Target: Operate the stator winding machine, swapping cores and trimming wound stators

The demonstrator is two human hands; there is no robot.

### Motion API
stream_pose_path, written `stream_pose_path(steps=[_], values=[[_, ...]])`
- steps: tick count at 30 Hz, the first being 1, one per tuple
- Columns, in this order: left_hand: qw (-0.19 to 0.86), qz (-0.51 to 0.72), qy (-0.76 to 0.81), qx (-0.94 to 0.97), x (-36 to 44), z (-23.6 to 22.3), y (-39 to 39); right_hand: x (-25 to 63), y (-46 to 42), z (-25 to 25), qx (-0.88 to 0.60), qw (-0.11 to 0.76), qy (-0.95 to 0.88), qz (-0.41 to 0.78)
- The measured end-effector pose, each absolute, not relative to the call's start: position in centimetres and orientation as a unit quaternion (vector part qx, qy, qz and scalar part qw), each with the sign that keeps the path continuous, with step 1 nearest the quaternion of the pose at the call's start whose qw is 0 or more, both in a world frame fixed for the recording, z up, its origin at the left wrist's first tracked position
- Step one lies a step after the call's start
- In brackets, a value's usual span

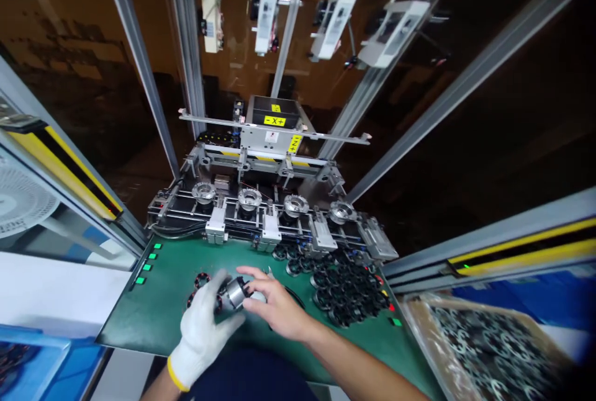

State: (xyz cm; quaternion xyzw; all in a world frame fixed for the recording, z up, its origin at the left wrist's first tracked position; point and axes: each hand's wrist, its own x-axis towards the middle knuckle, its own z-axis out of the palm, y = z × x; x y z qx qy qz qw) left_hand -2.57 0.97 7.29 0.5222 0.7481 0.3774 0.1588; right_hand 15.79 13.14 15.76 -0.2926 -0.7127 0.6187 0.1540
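Note:
My left hand (202, 329), in a white glove with a yellow cuff, reaches over the green work surface (153, 308) with its fingers curled round the left side of a small silver metal cylinder (236, 292). My bare right hand (274, 305) grips the same cylinder from the right, fingers closed over it. Dark wound ring parts (201, 281) lie just beyond the gloved fingers. A pile of several black ring parts (347, 289) sits to the right of my hands.
Behind the green surface stands a fixture with several round metal nests (250, 197) in a row. A grey machine block with yellow labels (274, 125) is farther back. Yellow-striped guard bars (521, 252) flank both sides. A tray of ring parts (488, 345) lies at the right.

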Motion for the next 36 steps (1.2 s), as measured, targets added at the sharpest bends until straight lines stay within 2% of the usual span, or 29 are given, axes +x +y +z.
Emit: stream_pose_path(steps=[3,7,9,11,15,19,24,36], values=[[0.068,0.395,0.787,0.468,-6.3,2.2,-1.2,12.7,17.2,14.4,-0.291,0.154,-0.745,0.581],[0.005,0.355,0.843,0.404,-9.2,-4.5,-4.4,5.1,25.5,15.8,-0.215,0.222,-0.863,0.399],[-0.012,0.333,0.846,0.416,-9.2,-6.8,-5.2,0.5,29.4,16.6,-0.220,0.230,-0.898,0.304],[-0.036,0.316,0.833,0.453,-8.7,-7.9,-5.4,-3.6,32.4,16.8,-0.230,0.222,-0.910,0.265],[-0.078,0.298,0.815,0.491,-8.1,-7.4,-5.2,-8.0,35.4,15.4,-0.227,0.186,-0.925,0.241],[-0.072,0.283,0.814,0.502,-8.2,-6.1,-5.2,-8.1,36.0,14.7,-0.213,0.139,-0.943,0.213],[-0.028,0.274,0.816,0.508,-8.3,-5.3,-5.3,-7.9,35.9,15.5,-0.213,0.074,-0.957,0.182],[-0.036,0.244,0.814,0.526,-8.3,-4.2,-5.2,-10.4,35.0,17.8,-0.248,-0.039,-0.963,0.098]])
